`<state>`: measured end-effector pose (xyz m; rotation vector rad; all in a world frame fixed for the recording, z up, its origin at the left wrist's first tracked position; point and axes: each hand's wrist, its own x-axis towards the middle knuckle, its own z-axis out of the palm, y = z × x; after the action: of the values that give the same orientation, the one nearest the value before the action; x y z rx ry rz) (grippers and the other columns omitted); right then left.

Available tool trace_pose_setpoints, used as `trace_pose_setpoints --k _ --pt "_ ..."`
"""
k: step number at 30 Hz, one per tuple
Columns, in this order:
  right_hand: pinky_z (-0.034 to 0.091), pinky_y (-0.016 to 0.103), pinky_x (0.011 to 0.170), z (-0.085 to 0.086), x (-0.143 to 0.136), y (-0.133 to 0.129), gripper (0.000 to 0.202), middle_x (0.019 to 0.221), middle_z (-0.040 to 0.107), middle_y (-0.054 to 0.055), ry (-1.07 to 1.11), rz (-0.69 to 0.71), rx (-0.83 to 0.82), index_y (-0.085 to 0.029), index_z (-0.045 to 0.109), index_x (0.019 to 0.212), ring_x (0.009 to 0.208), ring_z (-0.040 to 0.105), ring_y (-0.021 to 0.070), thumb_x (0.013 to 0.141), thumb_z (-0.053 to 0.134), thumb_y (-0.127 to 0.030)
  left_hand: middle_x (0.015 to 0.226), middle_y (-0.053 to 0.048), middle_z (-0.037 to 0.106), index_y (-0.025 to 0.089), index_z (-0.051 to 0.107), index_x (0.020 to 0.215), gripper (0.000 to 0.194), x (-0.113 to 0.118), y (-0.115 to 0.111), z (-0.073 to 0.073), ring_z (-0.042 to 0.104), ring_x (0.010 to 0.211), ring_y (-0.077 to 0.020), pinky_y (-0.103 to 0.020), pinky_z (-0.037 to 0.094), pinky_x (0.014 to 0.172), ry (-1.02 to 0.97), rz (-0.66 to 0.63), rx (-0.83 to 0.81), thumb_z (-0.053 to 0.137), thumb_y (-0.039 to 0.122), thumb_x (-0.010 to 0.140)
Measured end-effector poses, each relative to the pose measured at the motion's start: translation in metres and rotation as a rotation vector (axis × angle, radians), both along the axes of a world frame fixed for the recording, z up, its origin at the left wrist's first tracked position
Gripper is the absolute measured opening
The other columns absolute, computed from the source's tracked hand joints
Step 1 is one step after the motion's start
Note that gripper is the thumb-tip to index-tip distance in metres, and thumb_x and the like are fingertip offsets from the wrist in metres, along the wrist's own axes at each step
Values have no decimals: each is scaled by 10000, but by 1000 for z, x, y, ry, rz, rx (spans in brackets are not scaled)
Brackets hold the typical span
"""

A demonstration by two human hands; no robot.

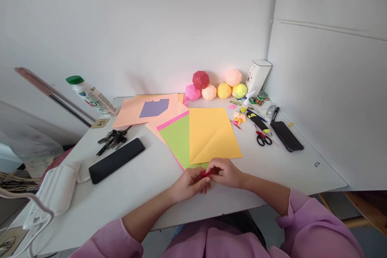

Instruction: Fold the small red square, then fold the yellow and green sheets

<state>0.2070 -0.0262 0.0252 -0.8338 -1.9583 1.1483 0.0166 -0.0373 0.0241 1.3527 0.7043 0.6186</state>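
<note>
L hand (190, 184): nearly closed; sm. red pc. (205, 173) gripped w/ fingers
R hand (225, 172): partly curled; same pc. pinched

left fingers (199, 186) + right fingers (216, 162) | hold red piece (205, 174), perhaps paper | yellow-orange sheet (210, 133) beyond

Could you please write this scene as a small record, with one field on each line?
left hand: the left hand holds a small red piece, its exact shape partly hidden
right hand: the right hand also at the red piece
nearest sheets: orange-yellow sheet, partly over a green sheet
back wall side: six faceted balls in two stacks
right side: scissors, glue bottle
left side: keys
</note>
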Motion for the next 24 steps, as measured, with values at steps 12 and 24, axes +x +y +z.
trace_pose_setpoints --k 12,24 --pt "496 238 527 4 3 4 250 600 605 -19 124 -28 -502 -140 601 754 540 580 103 759 698 -370 696 -54 678 129 645 808 330 -1 5 -1 608 548 -132 -249 485 496 8 114 -11 661 459 813" --pt "491 225 557 -4 6 8 117 740 627 52 -50 -114 611 -160 609 833 638 566 115 904 516 -160 677 -18 646 135 581 868 396 -2 11 0 636 491 -151 -255 487 433 -154 183 -200 673 513 789"
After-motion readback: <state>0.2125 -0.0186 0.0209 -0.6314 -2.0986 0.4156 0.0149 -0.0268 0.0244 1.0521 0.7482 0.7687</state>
